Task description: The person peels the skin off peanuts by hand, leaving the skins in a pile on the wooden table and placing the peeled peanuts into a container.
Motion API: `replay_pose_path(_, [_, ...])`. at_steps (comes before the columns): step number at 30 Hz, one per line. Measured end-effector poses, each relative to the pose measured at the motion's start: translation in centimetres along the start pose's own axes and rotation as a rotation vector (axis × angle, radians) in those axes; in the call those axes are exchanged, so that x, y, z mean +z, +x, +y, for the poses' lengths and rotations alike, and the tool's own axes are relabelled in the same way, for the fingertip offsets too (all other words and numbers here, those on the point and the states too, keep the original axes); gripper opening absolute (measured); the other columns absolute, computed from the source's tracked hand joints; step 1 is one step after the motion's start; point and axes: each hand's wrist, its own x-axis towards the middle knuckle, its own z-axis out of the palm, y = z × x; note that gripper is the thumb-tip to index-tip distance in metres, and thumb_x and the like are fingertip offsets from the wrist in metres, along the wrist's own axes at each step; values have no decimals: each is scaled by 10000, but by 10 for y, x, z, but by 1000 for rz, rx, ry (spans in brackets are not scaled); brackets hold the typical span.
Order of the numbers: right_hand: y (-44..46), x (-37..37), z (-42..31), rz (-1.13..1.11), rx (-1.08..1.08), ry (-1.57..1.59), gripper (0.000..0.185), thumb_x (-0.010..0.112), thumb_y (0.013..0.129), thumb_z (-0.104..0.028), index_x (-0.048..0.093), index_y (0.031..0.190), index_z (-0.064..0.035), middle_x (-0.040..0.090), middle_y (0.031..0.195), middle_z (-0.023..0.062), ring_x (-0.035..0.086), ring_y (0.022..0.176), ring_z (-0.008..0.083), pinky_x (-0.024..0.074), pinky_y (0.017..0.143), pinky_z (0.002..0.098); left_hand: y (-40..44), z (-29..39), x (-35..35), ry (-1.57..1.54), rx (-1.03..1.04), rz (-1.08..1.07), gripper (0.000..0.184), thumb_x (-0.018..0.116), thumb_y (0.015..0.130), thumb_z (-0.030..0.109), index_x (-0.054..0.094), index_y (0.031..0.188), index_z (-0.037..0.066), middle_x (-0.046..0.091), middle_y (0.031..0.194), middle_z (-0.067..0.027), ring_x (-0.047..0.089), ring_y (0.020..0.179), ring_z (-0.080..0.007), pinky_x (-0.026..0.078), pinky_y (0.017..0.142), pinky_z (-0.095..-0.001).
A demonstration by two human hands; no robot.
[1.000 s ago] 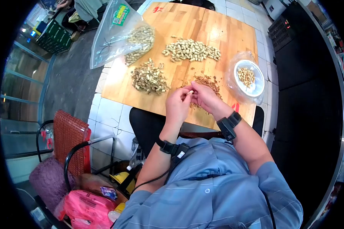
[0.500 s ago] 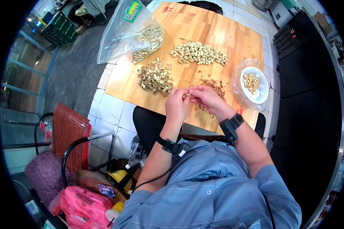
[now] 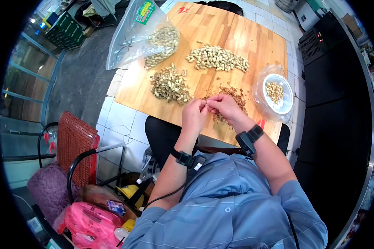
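My left hand (image 3: 194, 116) and my right hand (image 3: 224, 107) meet fingertip to fingertip over the near part of the table. Both are closed in a pinch around a peanut, mostly hidden by the fingers. Just left of them lies a pile of opened peanut shells (image 3: 169, 85). Reddish-brown peanut skins (image 3: 236, 96) are scattered beyond and under my right hand. Farther back sits a heap of whole peanuts (image 3: 218, 58). To the right, a white bowl (image 3: 290, 99) holds shelled peanut kernels (image 3: 274, 92).
A clear plastic bag (image 3: 126, 37) of unshelled peanuts lies at the wooden table's (image 3: 262, 37) far left. Crumpled clear plastic (image 3: 262, 79) surrounds the bowl. A chair with a woven back (image 3: 75, 149) and a pink bag (image 3: 91, 224) stand to the lower left. A black cabinet (image 3: 336, 103) is at right.
The fingertips have drawn closer together, and the peanut between them shows less. The right wrist has shifted slightly left. The piles and bowl look the same.
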Motion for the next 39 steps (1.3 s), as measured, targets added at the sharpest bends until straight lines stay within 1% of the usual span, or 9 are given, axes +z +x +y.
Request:
replay_pose_path(5, [3,14,-5,23,-114,-178,136,687,860,-113,672,905,15,678,774,54,634,668,121,518,597,254,0,-2,-1,113,4,63,77,691,822,57,665,882,17,645,798,-134,658,732,-261,525,665,-353])
replay_pose_path(11, [3,41,-16,169,-560,-694,119,694,817,-127,669,875,-25,683,761,126,667,692,253,528,640,354,6,0,-17,148,18,192,70,688,821,75,658,860,27,638,799,-139,644,720,-282,514,651,-376])
replay_pose_path(21, [12,85,-29,135,-687,-698,117,683,823,-125,644,866,-23,664,800,157,648,757,318,510,683,398,18,-29,-55,224,-79,362,86,678,850,89,650,871,11,644,766,-112,634,665,-233,512,627,-340])
replay_pose_path(26, [40,79,-28,130,-654,-783,143,675,831,-153,670,905,-31,673,821,162,650,785,335,511,712,421,27,-28,-73,-620,-342,211,142,628,930,88,652,1024,-17,673,877,-59,623,720,-118,535,674,-268])
replay_pose_path(29, [58,81,-26,138,-774,-797,185,644,893,-184,687,1006,-44,684,815,124,647,717,222,516,676,342,27,-24,-75,-944,-366,122,176,615,942,74,644,1090,-16,669,918,-60,620,756,-117,531,711,-263])
replay_pose_path(32, [47,83,-38,156,-614,-652,241,586,920,-237,693,1014,-42,692,888,173,665,827,326,516,721,406,25,-23,-73,-1093,-352,74,206,608,949,71,635,1133,-19,666,943,-61,614,775,-114,525,734,-257])
replay_pose_path(35, [43,71,-38,53,-538,-436,279,554,965,-277,691,988,-34,692,814,126,665,734,251,515,682,343,26,-17,-66,-1135,-329,23,214,598,957,81,634,1143,-19,665,942,-58,609,775,-113,522,735,-254])
replay_pose_path(38, [25,66,-39,-219,-297,-3,319,553,984,-318,683,973,-27,643,735,40,605,651,133,487,631,267,23,-10,-53,-1077,-283,-38,216,583,967,90,633,1145,-21,661,942,-50,605,777,-111,520,732,-254])
replay_pose_path(39, [6,66,-47,-228,-259,-17,328,557,988,-331,670,973,-24,585,718,-23,537,632,58,455,602,213,20,-7,-46,-1049,-272,-48,214,578,970,92,633,1143,-22,660,942,-47,604,779,-110,519,732,-254])
